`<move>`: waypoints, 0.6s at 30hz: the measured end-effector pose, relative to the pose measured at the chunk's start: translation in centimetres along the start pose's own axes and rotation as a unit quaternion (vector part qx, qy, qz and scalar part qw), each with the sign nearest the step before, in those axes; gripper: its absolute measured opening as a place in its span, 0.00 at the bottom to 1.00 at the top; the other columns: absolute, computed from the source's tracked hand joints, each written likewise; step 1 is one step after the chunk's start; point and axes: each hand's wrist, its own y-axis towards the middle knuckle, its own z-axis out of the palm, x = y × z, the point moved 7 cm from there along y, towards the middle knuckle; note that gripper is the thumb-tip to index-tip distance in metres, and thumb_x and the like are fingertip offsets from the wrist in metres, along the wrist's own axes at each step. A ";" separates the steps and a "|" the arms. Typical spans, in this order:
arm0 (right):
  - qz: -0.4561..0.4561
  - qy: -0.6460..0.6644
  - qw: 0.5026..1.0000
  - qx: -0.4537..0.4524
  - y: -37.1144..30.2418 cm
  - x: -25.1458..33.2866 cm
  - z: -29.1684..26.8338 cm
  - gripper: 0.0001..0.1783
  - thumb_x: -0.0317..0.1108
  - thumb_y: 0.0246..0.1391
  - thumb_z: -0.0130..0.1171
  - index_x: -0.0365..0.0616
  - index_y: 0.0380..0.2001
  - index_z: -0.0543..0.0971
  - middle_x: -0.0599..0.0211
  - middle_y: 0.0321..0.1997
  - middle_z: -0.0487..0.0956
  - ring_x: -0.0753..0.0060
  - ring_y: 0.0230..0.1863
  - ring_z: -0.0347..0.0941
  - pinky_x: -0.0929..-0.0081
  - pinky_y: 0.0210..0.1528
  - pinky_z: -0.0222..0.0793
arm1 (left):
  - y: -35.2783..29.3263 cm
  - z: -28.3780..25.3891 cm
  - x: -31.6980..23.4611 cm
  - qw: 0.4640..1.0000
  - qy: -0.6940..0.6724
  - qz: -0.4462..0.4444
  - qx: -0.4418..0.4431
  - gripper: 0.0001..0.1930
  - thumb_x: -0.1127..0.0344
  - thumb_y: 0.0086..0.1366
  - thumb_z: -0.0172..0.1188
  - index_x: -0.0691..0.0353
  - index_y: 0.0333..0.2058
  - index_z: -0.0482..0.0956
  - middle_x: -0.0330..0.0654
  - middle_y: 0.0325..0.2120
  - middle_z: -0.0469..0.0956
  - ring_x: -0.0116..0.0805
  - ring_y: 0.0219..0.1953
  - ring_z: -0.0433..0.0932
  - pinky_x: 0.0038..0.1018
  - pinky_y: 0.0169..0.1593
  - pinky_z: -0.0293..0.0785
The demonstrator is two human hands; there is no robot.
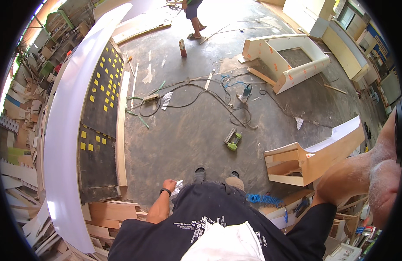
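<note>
My left hand [168, 185] hangs low beside my hip, with a dark band round the wrist. Its fingers are closed on a crumpled white cloth [178, 188]. On the right, my bent arm rises close to the camera, and my dusty right hand [384, 182] blurs into the picture's rim. Its fingers cannot be made out, nor whether it holds anything. A black band-like part [400, 132] lies against that hand at the edge. Ahead of my feet, a green and grey power tool [232, 139] lies on the floor.
A long white curved panel [64, 117] stands at left, beside scrap wood [25, 174]. Wooden frames [296, 71] and a box-like wooden piece [335, 152] sit at right. Cables [196, 89] cross the concrete. A blue coiled hose [264, 199] lies near me. Another person [193, 19] stands far ahead.
</note>
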 end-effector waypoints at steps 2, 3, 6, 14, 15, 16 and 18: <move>-0.003 0.004 1.000 -0.019 -1.4 -1.5 -0.1 0.24 0.45 0.69 0.42 0.35 0.52 0.77 0.50 0.53 0.80 0.50 0.56 0.75 0.53 0.63 0.67 | -0.7 1.2 -2.1 1.000 -0.011 0.001 -0.012 0.14 0.57 0.58 0.65 0.57 0.39 0.90 0.51 0.38 0.87 0.46 0.44 0.85 0.37 0.51 0.78; -0.004 0.006 0.999 -0.033 -1.9 -2.4 0.0 0.24 0.45 0.69 0.42 0.35 0.51 0.77 0.50 0.52 0.80 0.50 0.56 0.75 0.53 0.62 0.67 | -1.4 1.9 -3.3 1.000 -0.020 -0.001 -0.017 0.14 0.57 0.58 0.65 0.57 0.38 0.90 0.51 0.38 0.87 0.47 0.44 0.85 0.38 0.51 0.78; 0.042 0.016 0.991 -0.129 -5.9 -5.9 2.0 0.24 0.45 0.69 0.42 0.36 0.50 0.78 0.51 0.51 0.80 0.50 0.55 0.76 0.53 0.61 0.69 | -2.5 3.6 -5.5 0.997 -0.019 0.052 -0.059 0.14 0.56 0.59 0.65 0.58 0.38 0.89 0.52 0.38 0.87 0.48 0.45 0.85 0.39 0.51 0.78; 0.730 0.306 0.605 -0.087 -43.3 -2.4 33.2 0.18 0.39 0.65 0.59 0.34 0.49 0.81 0.59 0.47 0.81 0.67 0.42 0.78 0.68 0.47 0.76 | -8.3 10.2 -2.7 0.977 -0.166 -0.036 -0.129 0.14 0.57 0.60 0.64 0.59 0.39 0.89 0.53 0.39 0.86 0.50 0.46 0.84 0.39 0.52 0.77; 0.784 0.250 0.568 -0.016 -49.0 1.6 36.2 0.18 0.42 0.65 0.60 0.36 0.46 0.82 0.63 0.39 0.81 0.71 0.40 0.78 0.68 0.44 0.75 | -9.6 10.8 -1.6 0.979 -0.130 -0.042 -0.149 0.15 0.56 0.60 0.63 0.59 0.39 0.89 0.55 0.40 0.86 0.51 0.47 0.84 0.40 0.52 0.77; 0.777 0.234 0.568 0.134 -52.6 5.0 38.6 0.17 0.43 0.65 0.60 0.38 0.42 0.83 0.63 0.31 0.81 0.72 0.36 0.78 0.68 0.40 0.74 | -11.7 11.7 -0.6 0.978 -0.132 -0.076 -0.140 0.15 0.56 0.60 0.63 0.59 0.38 0.89 0.54 0.40 0.86 0.51 0.47 0.84 0.40 0.53 0.77; 0.793 0.282 0.506 0.190 -60.9 12.2 41.6 0.23 0.49 0.65 0.60 0.37 0.33 0.85 0.62 0.23 0.80 0.69 0.27 0.76 0.63 0.34 0.72 | -15.0 12.7 -0.3 0.977 -0.134 -0.123 -0.110 0.15 0.56 0.60 0.63 0.59 0.38 0.89 0.54 0.40 0.86 0.50 0.48 0.84 0.40 0.53 0.77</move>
